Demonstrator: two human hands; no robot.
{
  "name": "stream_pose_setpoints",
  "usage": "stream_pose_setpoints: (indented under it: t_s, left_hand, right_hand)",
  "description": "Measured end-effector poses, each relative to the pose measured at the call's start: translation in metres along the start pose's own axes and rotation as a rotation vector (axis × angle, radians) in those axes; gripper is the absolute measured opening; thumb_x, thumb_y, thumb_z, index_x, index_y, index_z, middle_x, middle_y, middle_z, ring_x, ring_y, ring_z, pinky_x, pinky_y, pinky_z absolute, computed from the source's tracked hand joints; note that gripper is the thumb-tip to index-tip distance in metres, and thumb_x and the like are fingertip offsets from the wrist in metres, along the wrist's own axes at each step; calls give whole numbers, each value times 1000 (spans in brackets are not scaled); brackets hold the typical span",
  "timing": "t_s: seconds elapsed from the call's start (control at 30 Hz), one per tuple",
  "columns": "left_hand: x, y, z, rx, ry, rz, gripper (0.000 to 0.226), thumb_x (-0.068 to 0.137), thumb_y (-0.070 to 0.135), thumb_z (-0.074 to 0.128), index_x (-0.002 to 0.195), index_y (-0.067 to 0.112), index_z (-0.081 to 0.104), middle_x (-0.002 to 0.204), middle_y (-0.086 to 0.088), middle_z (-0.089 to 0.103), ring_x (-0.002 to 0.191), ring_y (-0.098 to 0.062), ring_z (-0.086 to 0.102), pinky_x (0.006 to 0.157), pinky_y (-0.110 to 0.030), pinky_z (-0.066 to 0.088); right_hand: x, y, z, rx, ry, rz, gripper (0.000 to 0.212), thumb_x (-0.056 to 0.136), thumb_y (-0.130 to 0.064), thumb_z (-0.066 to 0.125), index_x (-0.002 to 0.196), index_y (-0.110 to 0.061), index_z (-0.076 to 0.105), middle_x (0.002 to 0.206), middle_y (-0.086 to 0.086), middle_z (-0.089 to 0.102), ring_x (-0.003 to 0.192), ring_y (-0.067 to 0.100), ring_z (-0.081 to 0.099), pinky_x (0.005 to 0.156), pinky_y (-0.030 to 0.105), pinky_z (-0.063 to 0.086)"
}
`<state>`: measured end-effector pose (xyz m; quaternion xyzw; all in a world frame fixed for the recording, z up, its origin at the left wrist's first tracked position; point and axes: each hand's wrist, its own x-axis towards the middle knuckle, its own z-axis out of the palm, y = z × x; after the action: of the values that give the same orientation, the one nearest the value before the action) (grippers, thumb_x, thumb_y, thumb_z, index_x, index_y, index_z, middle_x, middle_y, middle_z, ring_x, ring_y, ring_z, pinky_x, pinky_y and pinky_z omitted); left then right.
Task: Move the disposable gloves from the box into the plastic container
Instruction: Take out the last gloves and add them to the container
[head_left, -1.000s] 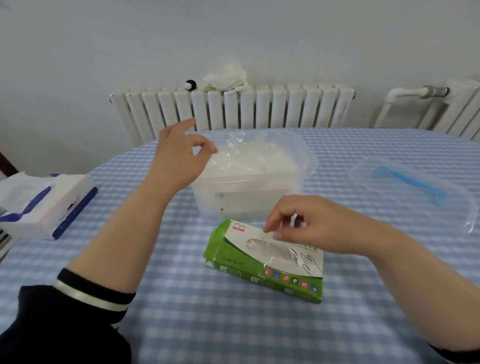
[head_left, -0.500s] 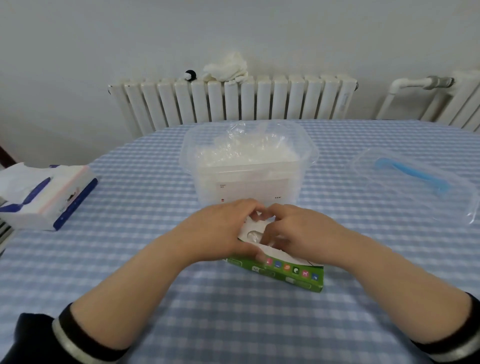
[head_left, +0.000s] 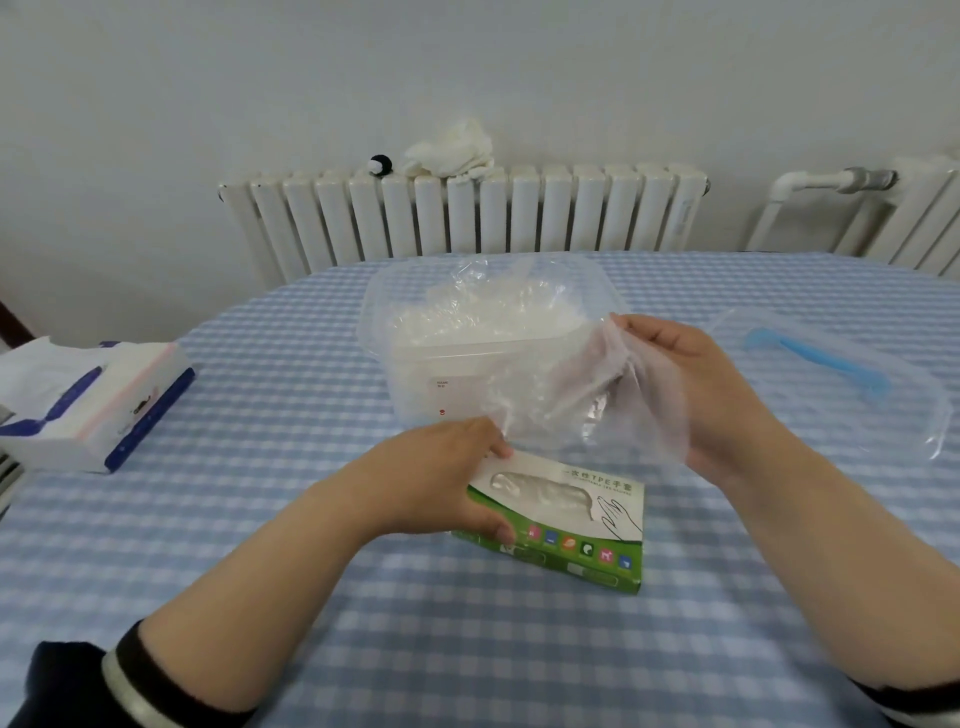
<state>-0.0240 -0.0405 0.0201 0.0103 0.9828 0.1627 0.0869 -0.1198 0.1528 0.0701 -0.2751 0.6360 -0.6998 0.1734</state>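
A green and white glove box (head_left: 566, 525) lies flat on the checked tablecloth near the table's middle. My left hand (head_left: 447, 478) grips its left end, thumb on the front edge. My right hand (head_left: 691, 384) is raised to the right of the box and pinches a thin clear disposable glove (head_left: 576, 400), which hangs down in front of the container. Behind the box stands the clear plastic container (head_left: 415, 364), holding a crumpled heap of gloves (head_left: 483, 317).
A clear lid with a blue handle (head_left: 841, 374) lies at the right. At the left edge of the table sits a tissue pack (head_left: 93, 405). A white radiator (head_left: 467, 218) with a cloth on top runs along the wall behind the table.
Both hands were together at the box opening. My right hand has since lifted up and to the right, drawing a glove out, while my left hand stays on the box.
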Motion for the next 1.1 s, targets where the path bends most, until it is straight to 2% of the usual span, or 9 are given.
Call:
stream_pose_setpoints:
  t_s: [0.13, 0.23, 0.33, 0.47, 0.6, 0.73, 0.9, 1.03, 1.1]
  left_hand:
    - [-5, -7, -21, -477, -134, 87, 94, 63, 71, 73, 140, 41, 29, 132, 30, 46, 118, 5, 49, 97, -18, 43]
    - [-10, -1, -33, -800, 19, 191, 109, 56, 76, 75, 147, 37, 28, 142, 12, 50, 129, -9, 51, 101, -35, 48]
    - [-11, 17, -44, -769, 351, 199, 86, 63, 52, 85, 137, 43, 42, 130, 22, 57, 118, -4, 58, 94, -28, 52]
    - [1, 36, -57, -788, 601, 87, 7, 85, 28, 72, 91, 26, 71, 84, 11, 73, 77, 2, 66, 71, -14, 50]
    - [26, 29, -73, -991, 687, -100, 17, 94, 25, 61, 83, 20, 72, 64, 10, 66, 66, -4, 59, 68, -20, 48]
    - [52, 13, -94, -715, 823, -227, 13, 93, 20, 57, 100, 11, 63, 74, 3, 64, 60, -8, 49, 54, -12, 39]
    - [72, 2, -104, -378, 803, -290, 49, 93, 23, 52, 140, 23, 38, 85, 4, 61, 87, -20, 62, 83, -35, 49]
    - [84, -5, -98, -132, 705, -338, 57, 94, 26, 50, 146, 19, 28, 87, 5, 53, 89, -26, 58, 88, -40, 45]
    - [88, -10, -91, 11, 655, -380, 54, 94, 24, 47, 144, 17, 29, 92, 1, 56, 84, -25, 53, 80, -37, 35]
  right_hand:
    - [1, 2, -5, 196, -85, 122, 20, 85, -14, 57, 84, 3, 68, 78, 20, 71, 64, 26, 68, 57, 31, 58]
    - [3, 12, -10, 199, -133, 141, 26, 76, -25, 70, 87, -1, 71, 88, 25, 71, 74, 34, 69, 62, 40, 60]
    - [2, 17, -8, 175, -236, 176, 17, 74, -31, 78, 77, -15, 75, 87, 16, 73, 75, 27, 71, 62, 32, 57]
    - [-2, 12, 3, 310, -178, 414, 22, 79, -22, 61, 64, -10, 70, 69, 11, 69, 57, 19, 67, 47, 25, 54]
    - [-2, 13, 3, 671, -116, 631, 58, 95, -43, 42, 66, -3, 72, 62, 7, 66, 45, 15, 63, 38, 25, 53]
    - [3, 10, 2, 790, -118, 498, 83, 93, -67, 23, 73, -6, 77, 76, 11, 74, 52, 19, 69, 40, 26, 54]
    - [18, -19, 16, 464, -249, 103, 82, 83, -68, 22, 99, -8, 75, 110, 15, 72, 101, 28, 70, 77, 34, 60]
    - [67, -24, 32, -556, -167, -157, 22, 99, -37, 51, 106, -28, 70, 112, 0, 71, 105, 17, 66, 95, 36, 51]
    - [93, -14, 36, -965, -226, -68, 28, 97, -33, 55, 121, -23, 64, 125, -2, 64, 115, 16, 59, 99, 29, 44]
